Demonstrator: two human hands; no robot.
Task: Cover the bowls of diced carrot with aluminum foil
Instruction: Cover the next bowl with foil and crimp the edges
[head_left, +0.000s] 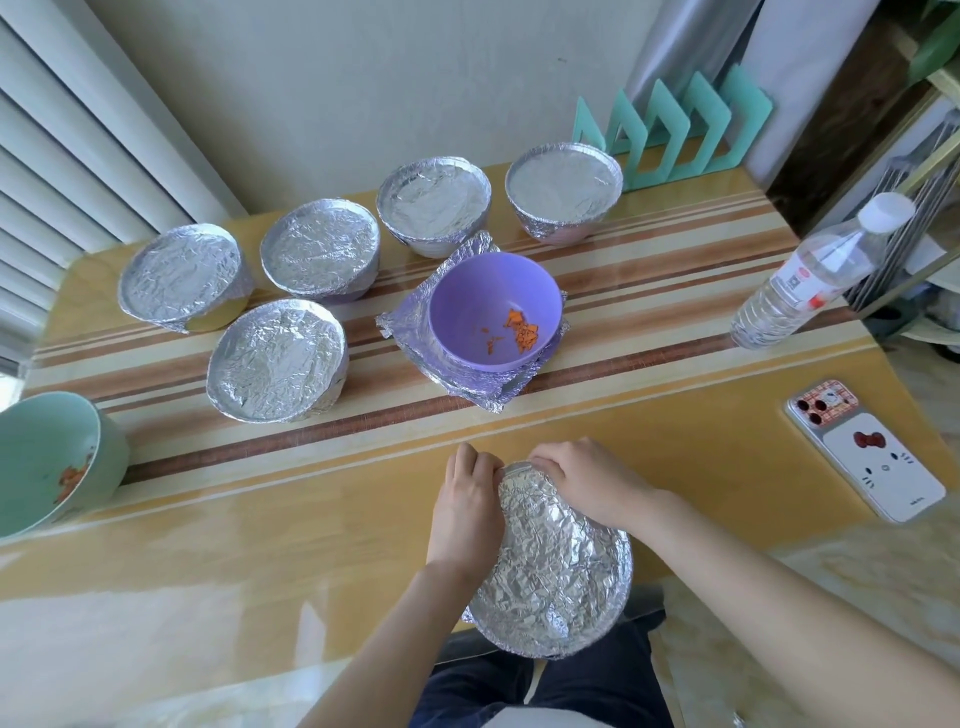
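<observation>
Grip: right hand (587, 478) curled over far rim of wrapped bowl (556, 571), foil pinched down; left hand (465, 509) laid near-straight against left side, pressed on.
Wrapped bowl held at near edge of counter (260, 519), tilted toward person, likely so foil can be crimped under rim.
Beyond: purple bowl (467, 291), carrot (524, 330) uncovered, set on foil sheets (405, 322).
Five covered bowls (319, 249) ranged behind.
Green bowl (41, 452) at left edge, uncovered.
Bottle (800, 280), phone (872, 457) at right, well apart; no obstruction noted.
</observation>
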